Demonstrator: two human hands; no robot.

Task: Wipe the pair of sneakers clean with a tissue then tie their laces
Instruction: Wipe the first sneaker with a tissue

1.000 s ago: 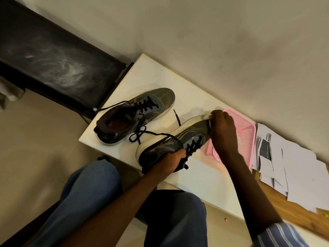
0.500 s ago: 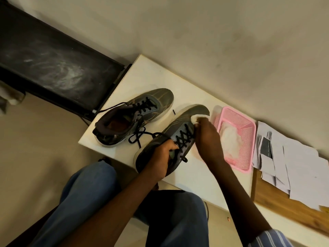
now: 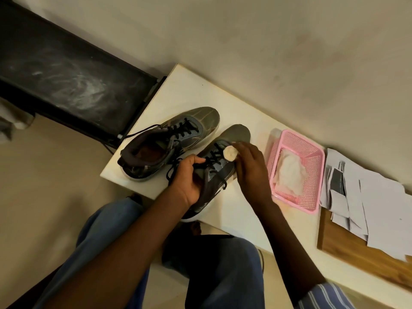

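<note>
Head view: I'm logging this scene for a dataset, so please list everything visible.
sneakers: 2, grey, black laces untied; one on the table, one held at its near edge
tissue: 1, white wad, on held sneaker
basket: 1, pink, right of sneakers, white tissues inside
papers: several, white, far right
board: 1, wooden, under papers
table: 1, white
bench: 1, black, left
left hand: grips sneaker
right hand: pinches tissue

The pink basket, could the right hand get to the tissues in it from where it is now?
Probably yes. The basket sits right beside the right hand, open-topped, nothing between them. But that hand pinches a tissue wad, so it would have to drop it first.
</note>
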